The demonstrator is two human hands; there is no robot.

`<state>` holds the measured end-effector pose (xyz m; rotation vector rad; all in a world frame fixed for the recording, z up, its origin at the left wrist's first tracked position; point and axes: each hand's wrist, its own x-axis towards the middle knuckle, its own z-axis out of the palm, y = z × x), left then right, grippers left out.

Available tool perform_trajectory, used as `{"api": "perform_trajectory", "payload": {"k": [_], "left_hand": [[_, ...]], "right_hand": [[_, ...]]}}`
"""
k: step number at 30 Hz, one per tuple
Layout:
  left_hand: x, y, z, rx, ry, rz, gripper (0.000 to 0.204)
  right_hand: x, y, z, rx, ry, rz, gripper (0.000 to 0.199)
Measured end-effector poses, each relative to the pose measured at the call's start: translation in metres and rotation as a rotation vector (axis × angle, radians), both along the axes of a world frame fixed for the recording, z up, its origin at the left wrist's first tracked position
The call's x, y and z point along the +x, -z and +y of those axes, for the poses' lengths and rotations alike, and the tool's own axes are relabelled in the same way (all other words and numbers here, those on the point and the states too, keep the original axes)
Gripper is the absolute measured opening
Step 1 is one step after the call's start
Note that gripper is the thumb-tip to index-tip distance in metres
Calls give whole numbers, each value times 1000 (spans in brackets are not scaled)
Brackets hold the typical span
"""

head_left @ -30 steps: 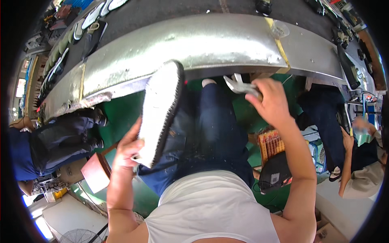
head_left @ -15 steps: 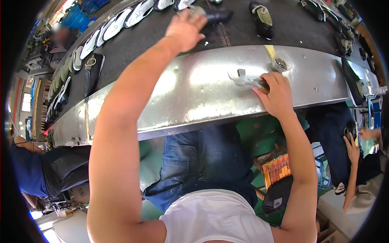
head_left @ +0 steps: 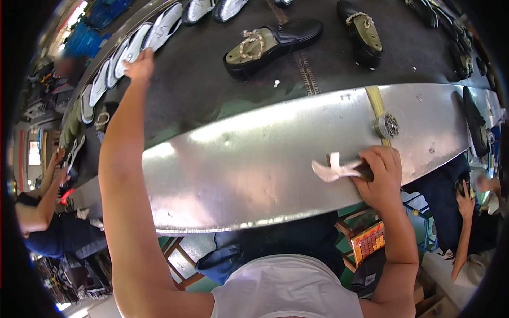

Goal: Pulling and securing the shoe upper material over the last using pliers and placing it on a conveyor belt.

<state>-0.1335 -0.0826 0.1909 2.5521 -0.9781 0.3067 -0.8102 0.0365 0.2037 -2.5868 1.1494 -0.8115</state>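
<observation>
Head view. Your left arm stretches long across the bench, a shiny metal ledge, to the dark belt beyond. Your left hand is at the belt's far left, fingers on the nearest of a row of white soles; at least five soles show, more blur off to the left. Whether that hand grips or only touches, you cannot tell.

Your right hand rests near the bench's near edge, clenched around the dark handle of one pale metal tool, its head pointing left, lying on the metal.

Two black shoes on the belt: one centre, one to the right. One small round fitting sits just above your right hand. The middle of the bench lies bare between your arms.
</observation>
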Motion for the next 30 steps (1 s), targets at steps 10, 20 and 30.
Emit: {"api": "perform_trajectory", "payload": {"k": [10,20,30], "left_hand": [[-31,5,-127,395,140,235,92],[-67,-2,-130,248,-62,229,99],[-140,-100,234,169,309,338,56]], "right_hand": [[-2,-5,-5,28,-14,79,49],[3,-2,-6,42,-43,62,53],[3,1,5,-48,-10,1,42]]}}
